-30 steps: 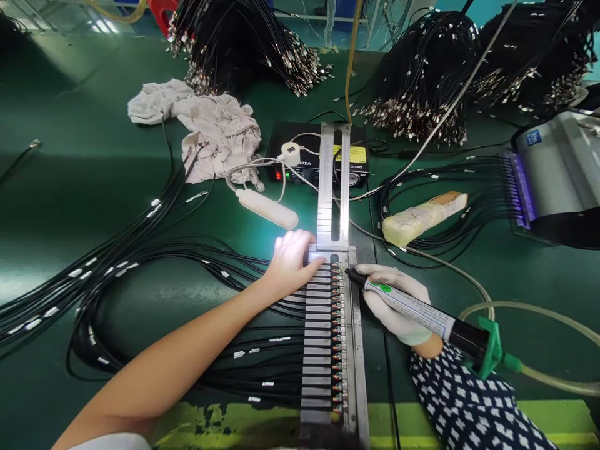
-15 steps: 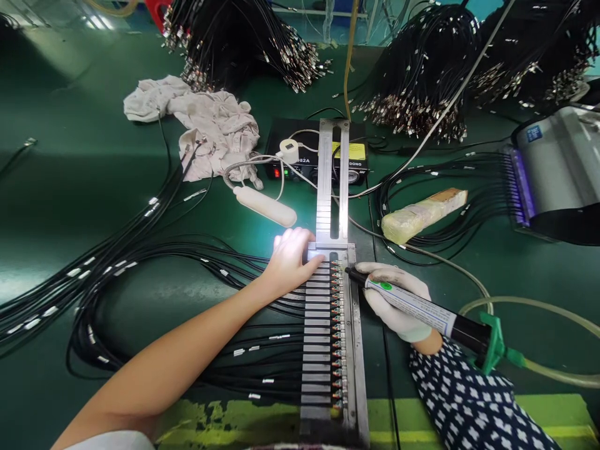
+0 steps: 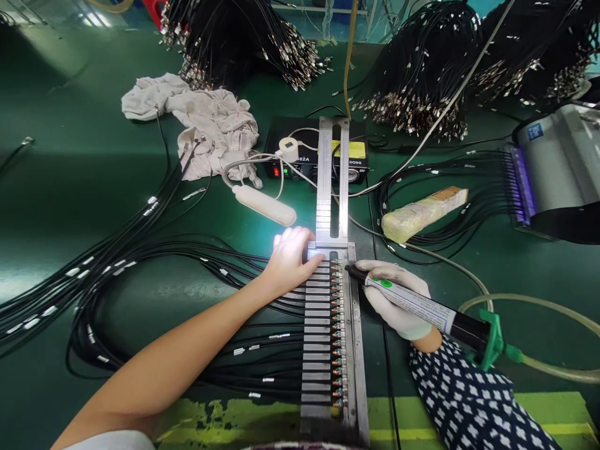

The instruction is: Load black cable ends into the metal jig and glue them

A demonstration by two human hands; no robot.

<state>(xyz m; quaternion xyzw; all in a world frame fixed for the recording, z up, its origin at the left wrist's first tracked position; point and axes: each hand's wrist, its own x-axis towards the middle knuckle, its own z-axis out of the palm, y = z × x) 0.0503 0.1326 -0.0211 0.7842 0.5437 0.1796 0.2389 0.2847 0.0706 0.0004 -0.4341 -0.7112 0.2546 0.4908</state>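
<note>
A long metal fixture (image 3: pixel 327 350) lies lengthwise before me, with several black cables (image 3: pixel 140 262) clamped in a row, their connector tips (image 3: pixel 335 312) lined up along its right side. My bare left hand (image 3: pixel 291 259) rests on the fixture's upper clamps under a bright light, fingers bent and pressing down. My gloved right hand (image 3: pixel 396 299) grips a pen-shaped dispenser (image 3: pixel 417 306) with a green fitting (image 3: pixel 490 344) and a hose at its back end. Its dark tip touches the topmost connector tips.
A black control box (image 3: pixel 349 164) sits behind the fixture, and a small white lamp (image 3: pixel 265 205) lies left of it. A crumpled rag (image 3: pixel 201 122), a wrapped bar (image 3: pixel 424 214), a grey curing machine (image 3: pixel 557 169) at right and heaps of cables (image 3: pixel 422 75) at the back surround the work.
The view has shifted slightly. The dispenser tip has crept a little up the row of connector tips; my left hand stays put.
</note>
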